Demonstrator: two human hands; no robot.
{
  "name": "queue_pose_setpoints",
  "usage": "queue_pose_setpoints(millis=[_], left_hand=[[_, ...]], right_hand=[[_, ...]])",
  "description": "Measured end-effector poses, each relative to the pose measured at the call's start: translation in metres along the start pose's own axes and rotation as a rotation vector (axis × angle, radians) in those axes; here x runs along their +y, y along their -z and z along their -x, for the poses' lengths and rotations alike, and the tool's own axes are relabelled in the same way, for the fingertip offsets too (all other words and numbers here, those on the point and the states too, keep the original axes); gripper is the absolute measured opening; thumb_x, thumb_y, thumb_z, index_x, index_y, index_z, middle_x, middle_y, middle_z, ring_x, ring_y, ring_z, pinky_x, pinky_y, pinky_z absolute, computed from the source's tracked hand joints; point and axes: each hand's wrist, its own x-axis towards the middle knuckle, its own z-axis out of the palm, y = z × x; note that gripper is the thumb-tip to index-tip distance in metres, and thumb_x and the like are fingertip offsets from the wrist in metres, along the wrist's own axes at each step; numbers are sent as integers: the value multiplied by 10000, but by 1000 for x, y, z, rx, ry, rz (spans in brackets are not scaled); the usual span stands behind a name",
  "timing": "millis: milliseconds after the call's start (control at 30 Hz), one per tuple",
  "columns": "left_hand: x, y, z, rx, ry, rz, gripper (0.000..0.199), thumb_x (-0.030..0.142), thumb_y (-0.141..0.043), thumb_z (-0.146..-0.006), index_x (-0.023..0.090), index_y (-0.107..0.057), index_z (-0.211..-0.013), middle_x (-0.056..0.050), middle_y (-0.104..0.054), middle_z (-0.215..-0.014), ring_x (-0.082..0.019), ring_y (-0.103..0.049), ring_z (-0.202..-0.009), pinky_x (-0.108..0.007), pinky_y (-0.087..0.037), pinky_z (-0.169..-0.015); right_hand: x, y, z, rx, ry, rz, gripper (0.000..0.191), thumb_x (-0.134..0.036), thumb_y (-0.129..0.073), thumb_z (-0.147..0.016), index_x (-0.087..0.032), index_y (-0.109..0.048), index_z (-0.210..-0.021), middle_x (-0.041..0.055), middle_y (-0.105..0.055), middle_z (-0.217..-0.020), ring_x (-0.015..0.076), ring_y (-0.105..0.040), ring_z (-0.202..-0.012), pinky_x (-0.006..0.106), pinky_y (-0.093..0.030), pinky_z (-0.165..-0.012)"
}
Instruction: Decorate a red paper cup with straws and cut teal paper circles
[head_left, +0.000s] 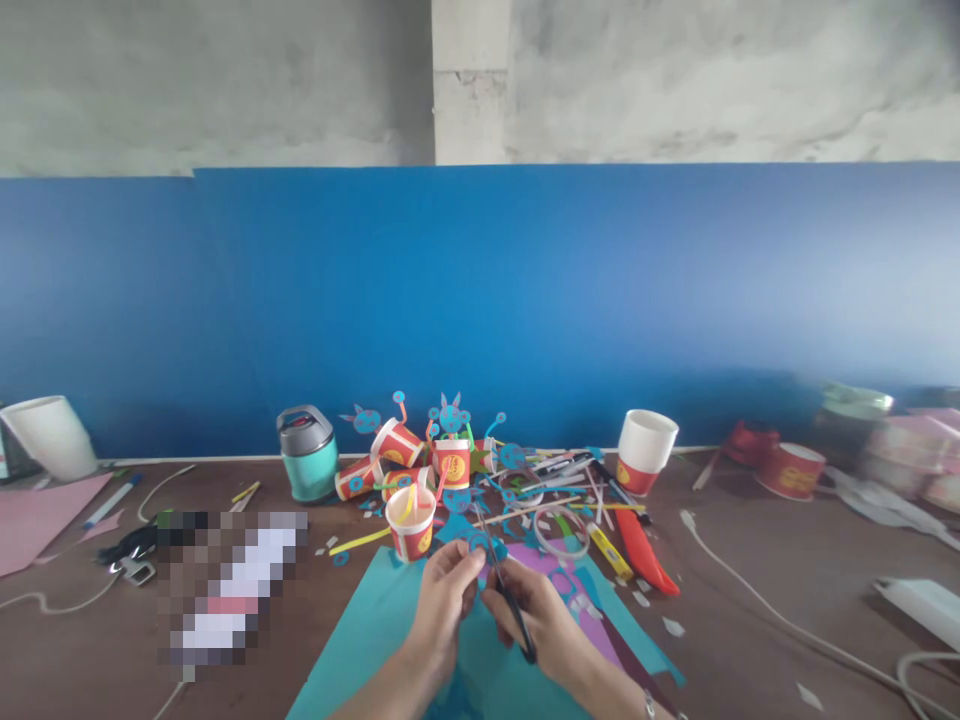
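Note:
My left hand (444,585) is closed in a pinch on a small blue paper piece (477,539) above the turquoise sheet (352,635). My right hand (544,610) is closed round a pair of scissors (516,610), with the dark handle toward me and the blades pointing away, beside the blue piece. Whether the blades touch the paper, I cannot tell. Just beyond my left hand stands a red and white paper cup (412,538) with yellow straws in it. Purple paper (594,628) with cut-outs lies to the right of my right hand, partly over the turquoise sheet.
Behind my hands are several cups with blue paper faces (450,415), straws and scraps. A roll of tape (561,550), a yellow box (609,552) and a red strip (651,560) lie right. A turquoise container (309,465) stands left, a white-red cup (646,450) right. Cables cross the table.

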Motion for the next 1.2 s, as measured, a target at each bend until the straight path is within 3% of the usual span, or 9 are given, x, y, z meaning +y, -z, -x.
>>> queue_pose_setpoints(millis=[333,700,900,1200], left_hand=[[2,1,-1,-10,-9,-26,461,519,-795,-601,211,-452,-583,116,-316,-424,-57,-193,-417,-231,-125,-448],[1,-5,4,63,-37,-18,516,616,-799,-567,206,-491,-621,117,-312,-434,-51,-199,-410,-225,-138,-438],[2,-2,0,-16,-15,-47,504,593,-805,-562,201,-490,-608,104,-362,-451,-49,-223,-407,-229,-135,-436],[8,-3,-1,-35,-27,-79,499,592,-788,-578,220,-456,-590,129,-292,-384,-45,-174,-379,-232,-111,-423]], right_hand=[[-2,2,-1,-10,-27,1,461,-613,-681,-733,-201,-483,-680,-89,-432,-428,71,-405,-374,195,-294,-396],[1,3,-1,-24,-21,-26,407,-551,-695,-741,-194,-504,-701,-84,-443,-442,77,-415,-378,201,-304,-400],[-1,6,0,-48,9,-34,384,-529,-687,-748,-190,-512,-710,-58,-501,-486,94,-464,-445,205,-339,-437],[-2,11,-1,-68,-28,-37,398,-532,-708,-740,-198,-500,-687,-87,-451,-439,74,-416,-376,198,-289,-394]])
